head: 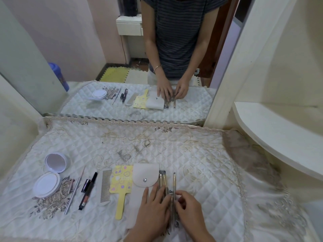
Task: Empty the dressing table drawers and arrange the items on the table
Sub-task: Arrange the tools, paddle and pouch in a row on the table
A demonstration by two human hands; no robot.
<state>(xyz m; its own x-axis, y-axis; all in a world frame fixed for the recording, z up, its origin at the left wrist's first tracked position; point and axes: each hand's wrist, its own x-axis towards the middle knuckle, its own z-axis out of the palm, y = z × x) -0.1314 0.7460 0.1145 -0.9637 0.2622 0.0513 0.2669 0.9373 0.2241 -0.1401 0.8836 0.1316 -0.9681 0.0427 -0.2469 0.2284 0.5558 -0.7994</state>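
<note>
Roughly parallel metal tools (164,181) beside beige pouch (146,174)

White quilted cloth (174,154) with beige lace trim, yellow flowered hand mirror (122,180), cream pouch (145,175), white compact (47,186).

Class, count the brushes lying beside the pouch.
3: two brushes against the pouch, one brush to their right, pinched by the right hand. The left hand may hide more.

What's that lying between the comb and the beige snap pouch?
A yellow flowered paddle lies flat between the comb and the pouch, seen in the head view.
</note>
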